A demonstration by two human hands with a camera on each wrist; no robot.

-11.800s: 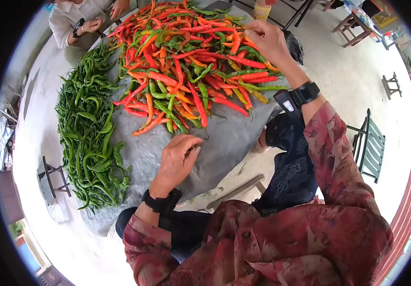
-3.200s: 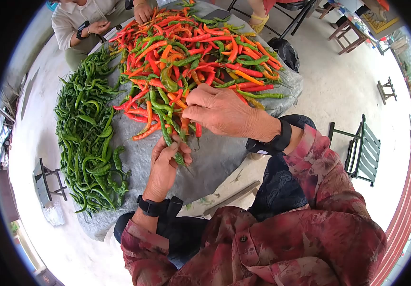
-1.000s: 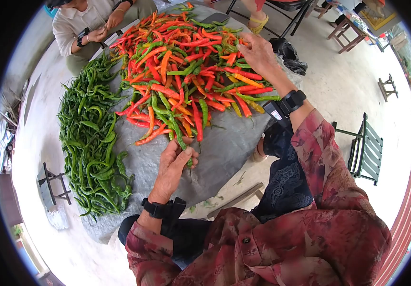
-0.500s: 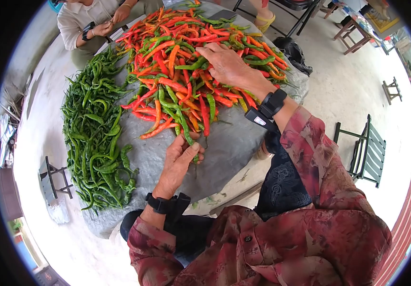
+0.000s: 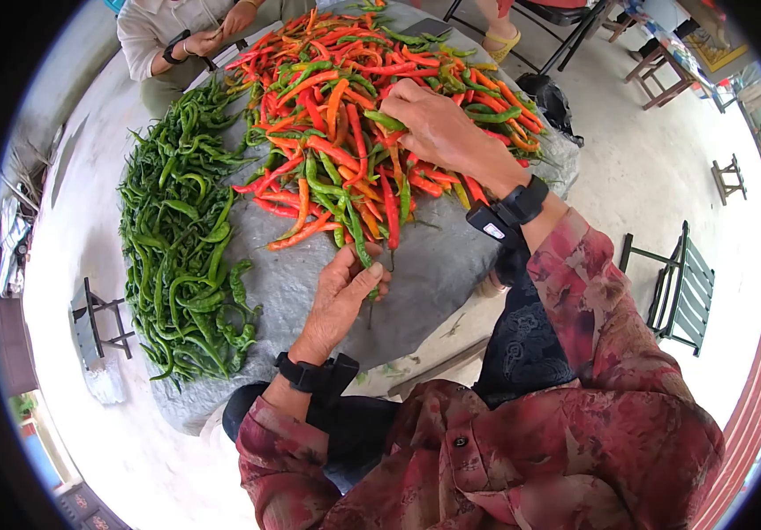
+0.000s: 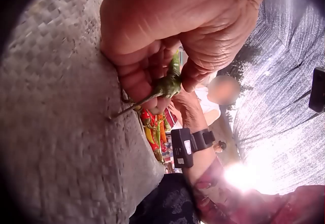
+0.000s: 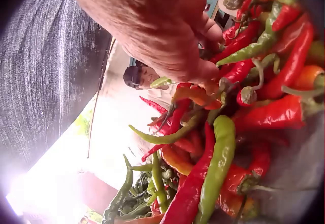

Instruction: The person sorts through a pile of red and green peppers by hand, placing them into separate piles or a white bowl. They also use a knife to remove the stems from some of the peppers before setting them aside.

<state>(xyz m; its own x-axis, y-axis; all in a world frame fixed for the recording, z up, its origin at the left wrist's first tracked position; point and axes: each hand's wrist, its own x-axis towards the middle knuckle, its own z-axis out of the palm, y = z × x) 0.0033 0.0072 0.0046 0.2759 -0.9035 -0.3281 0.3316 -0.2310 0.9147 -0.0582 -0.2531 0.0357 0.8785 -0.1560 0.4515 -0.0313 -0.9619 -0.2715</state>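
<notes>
My left hand (image 5: 340, 296) pinches a green chili pepper (image 5: 361, 243) near its stem end, between thumb and curled fingers. In the left wrist view its thin stem (image 6: 133, 107) points out past the fingers, over the grey sheet. Over the large pile of red, orange and green chili peppers (image 5: 327, 159), my right hand (image 5: 451, 132) reaches with bent fingers. A second green chili pepper (image 5: 385, 120) sticks out to the left from under its thumb and fingertips. The right wrist view shows those fingertips down among the peppers, partly hidden by the hand (image 7: 167, 31).
A long heap of green chili peppers (image 5: 177, 256) lies along the left side of the grey sheet (image 5: 424, 291). Another person (image 5: 195, 40) sits across at the far left. A black plastic bag (image 5: 552, 102) lies at the right; a dark green chair (image 5: 681, 287) stands beyond it.
My right hand has gone from the pile's right edge to its middle and taken a green chili pepper. The left hand keeps hold of its pepper.
</notes>
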